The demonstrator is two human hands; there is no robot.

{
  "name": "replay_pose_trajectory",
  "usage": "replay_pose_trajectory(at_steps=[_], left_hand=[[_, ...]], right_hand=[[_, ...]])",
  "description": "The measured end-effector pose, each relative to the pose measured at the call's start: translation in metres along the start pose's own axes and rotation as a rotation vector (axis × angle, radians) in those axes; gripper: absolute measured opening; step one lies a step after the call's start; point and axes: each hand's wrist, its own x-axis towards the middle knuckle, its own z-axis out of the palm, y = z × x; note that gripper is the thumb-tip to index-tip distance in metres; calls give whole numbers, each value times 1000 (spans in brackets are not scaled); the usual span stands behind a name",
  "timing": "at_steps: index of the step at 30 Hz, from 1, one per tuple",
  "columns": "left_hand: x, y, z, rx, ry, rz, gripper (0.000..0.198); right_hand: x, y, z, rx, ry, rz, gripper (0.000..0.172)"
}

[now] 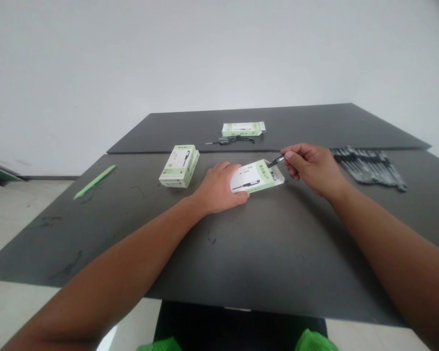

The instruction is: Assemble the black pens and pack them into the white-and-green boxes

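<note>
My left hand grips a white and green pen box by its near left end, holding it on or just over the dark table. The box's right end is open, with its flap out. Between the thumb and fingers of my right hand is a black pen, its far end inside the box's open end. How many pens lie in the box is hidden. Beyond my right hand, a row of several clear and black pens lies side by side.
Left of my left hand stand stacked pen boxes. A green pen lies at the table's left. Toward the back are another pen box and a few loose black pens or pen parts. A seam crosses the dark table.
</note>
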Motion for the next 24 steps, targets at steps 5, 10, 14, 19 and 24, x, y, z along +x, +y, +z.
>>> replay_pose_trajectory(at_steps=[5,10,14,19,24], left_hand=[[0,0,1,12,11,19,68],[1,-1,1,19,13,22,68],[1,0,0,13,3,7,69],[1,1,-1,12,1,7,68],[2,1,-1,43,-20,11,71]], right_hand=[[-2,-4,-1,-87,-108,-15,33],[-4,-4,2,-129,-190,-66,30],[-4,-3,2,-98,-191,-20,26],[-4,-3,3,-151,-163,-3,25],[-9,-7,12,-172,-260,-89,17]])
